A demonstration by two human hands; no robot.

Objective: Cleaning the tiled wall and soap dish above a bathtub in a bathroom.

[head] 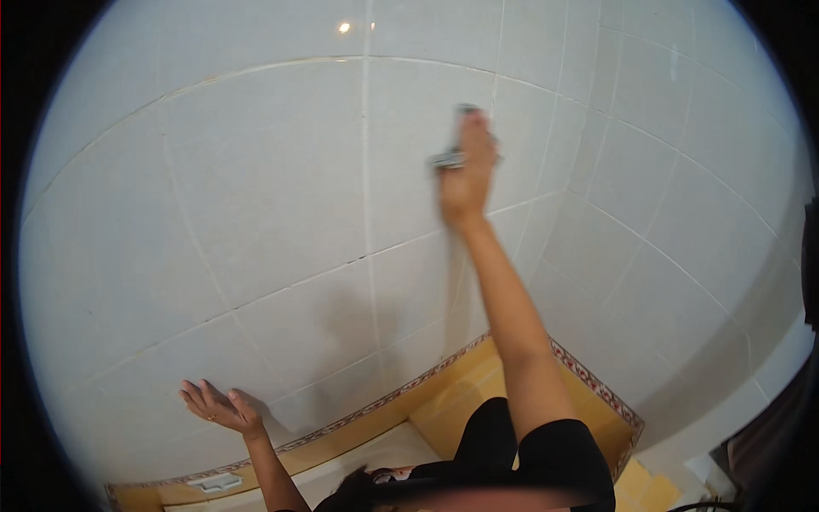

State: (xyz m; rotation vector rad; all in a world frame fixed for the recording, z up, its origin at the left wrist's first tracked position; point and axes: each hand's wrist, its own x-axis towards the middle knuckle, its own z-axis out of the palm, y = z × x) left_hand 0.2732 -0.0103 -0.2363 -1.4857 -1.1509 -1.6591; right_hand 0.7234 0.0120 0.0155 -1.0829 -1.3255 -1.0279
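My right hand [470,173] is raised high against the white tiled wall [275,185], right of the middle of the view. It presses a greyish cloth [450,159] to the tiles; parts of it stick out beside the palm and above the fingertips. The hand and the cloth are blurred, and its exact kind is hard to tell. My left hand [221,409], with a ring on one finger, rests low on the wall at the lower left, fingers apart and nothing in it.
A patterned border strip [384,400] runs above yellow tiles [473,384]. Below are a pale tub-like edge [358,457] and a white soap dish [216,482]. The wall turns a corner at the right. Dark fabric [768,429] hangs at the lower right.
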